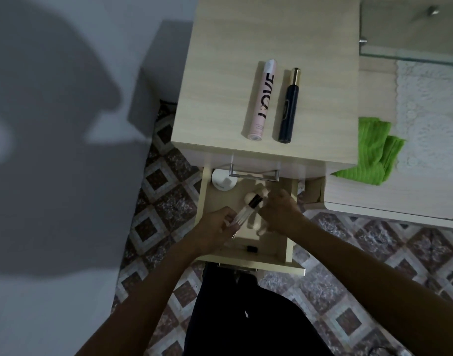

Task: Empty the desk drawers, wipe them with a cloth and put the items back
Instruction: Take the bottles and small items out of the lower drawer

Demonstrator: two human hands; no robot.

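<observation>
A drawer of the light wood cabinet stands pulled out. Inside it my left hand grips a slim clear bottle with a dark cap. My right hand holds a cream-coloured item beside it; what that item is stays unclear. A round white jar sits at the drawer's back left corner, and a small black thing lies near its front. On the cabinet top lie a pink spray can marked LOVE and a dark blue bottle. A green cloth lies on the desk to the right.
The metal handle of a shut upper drawer hangs over the open one. A white lace mat covers the desk at the right. Patterned floor tiles and a grey wall lie to the left.
</observation>
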